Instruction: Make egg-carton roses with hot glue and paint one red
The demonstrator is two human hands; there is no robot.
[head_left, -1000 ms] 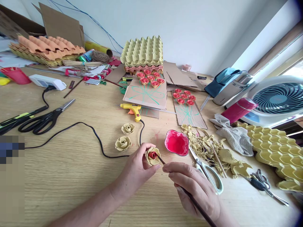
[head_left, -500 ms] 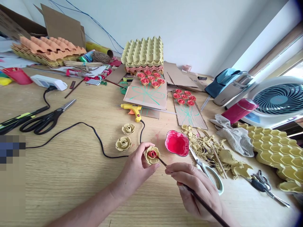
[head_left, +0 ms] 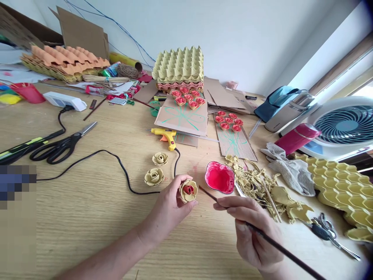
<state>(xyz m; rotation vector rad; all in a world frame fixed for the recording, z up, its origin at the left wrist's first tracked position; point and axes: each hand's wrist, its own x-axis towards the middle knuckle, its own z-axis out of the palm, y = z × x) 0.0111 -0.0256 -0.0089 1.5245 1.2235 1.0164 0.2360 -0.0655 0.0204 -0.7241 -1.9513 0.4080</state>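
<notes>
My left hand [head_left: 167, 208] is closed around a small yellow paper rose [head_left: 188, 190] whose centre is painted red. My right hand [head_left: 250, 229] pinches a thin dark paintbrush [head_left: 262, 233]; its tip points toward the rose but sits a little to its right, not touching it. Just behind the brush tip stands a small cup of red paint [head_left: 219, 177]. Two unpainted yellow roses [head_left: 154, 176] lie on the table to the left of my left hand.
A yellow glue gun [head_left: 166, 135] with its black cord [head_left: 116, 163] lies ahead. Black scissors [head_left: 58, 146] are at left. Cardboard sheets with red roses [head_left: 186, 99], egg trays [head_left: 178, 64], yellow scraps [head_left: 256, 182], a cloth [head_left: 291, 171], a fan [head_left: 344, 124] and keys [head_left: 326, 229] fill the right.
My right hand has drawn the brush back to the right, so its tip has left the rose's red centre. The left hand still holds the rose in the same place.
</notes>
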